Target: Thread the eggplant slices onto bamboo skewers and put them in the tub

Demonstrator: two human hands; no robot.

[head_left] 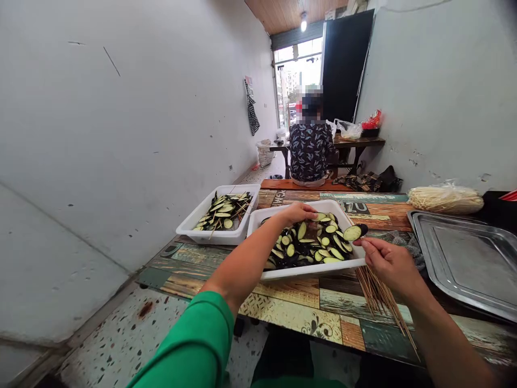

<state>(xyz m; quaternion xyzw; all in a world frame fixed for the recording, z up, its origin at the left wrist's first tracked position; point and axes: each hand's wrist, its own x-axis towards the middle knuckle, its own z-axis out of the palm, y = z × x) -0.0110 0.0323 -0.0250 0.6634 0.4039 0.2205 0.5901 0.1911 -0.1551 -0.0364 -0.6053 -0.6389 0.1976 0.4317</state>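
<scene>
My right hand (385, 261) grips a skewer carrying eggplant slices; the front slice (352, 233) shows its pale green cut face, with dark skin behind it. It is held above the right rim of a white plastic tray (258, 218) full of cut eggplant in dark liquid. My left hand (298, 213) reaches over the back of that tray, its fingers closed at an eggplant slice (321, 216); the thumb is partly hidden. Below my right hand, a bundle of bare wooden skewers (382, 296) lies fanned on the table.
A second white tray (220, 235) at the left holds skewered eggplant. Metal trays (468, 258) lie at the right, with bagged enoki mushrooms (446, 198) behind them. A person (311, 148) sits ahead, back turned, at another table. The left wall (121, 134) stands close to the table.
</scene>
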